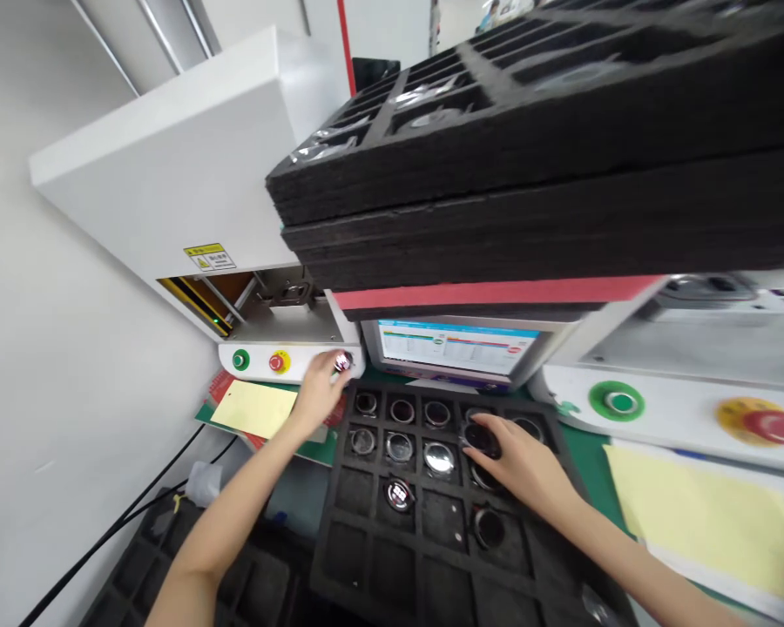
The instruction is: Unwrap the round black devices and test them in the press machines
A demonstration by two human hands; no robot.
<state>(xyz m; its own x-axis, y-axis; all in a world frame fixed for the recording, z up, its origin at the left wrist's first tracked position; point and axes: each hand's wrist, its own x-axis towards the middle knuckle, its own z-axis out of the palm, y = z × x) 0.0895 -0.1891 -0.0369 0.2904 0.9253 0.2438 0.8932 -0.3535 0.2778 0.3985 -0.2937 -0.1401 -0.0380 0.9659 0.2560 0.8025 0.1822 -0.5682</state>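
Note:
My left hand (320,392) is raised at the front panel of the left machine, thumb and fingers closed on a round watch head (343,360) with a lit display. Over the black foam tray (359,570), my right hand (523,457) grips a dark round watch head (482,440) by its edge. Whether that one is clear of its slot I cannot tell. Several round watch heads sit in the tray's upper compartments. One watch head (399,495) glows with digits, and a dark watch head (490,528) lies lower right of it.
Stacked black foam trays (529,209) loom overhead, partly covering a monitor (450,348). The white machine (170,174) on the left has a green button (240,359) and a red stop button (278,362). Another red button (774,427) is at right. Yellow paper (254,407) lies beneath my left hand.

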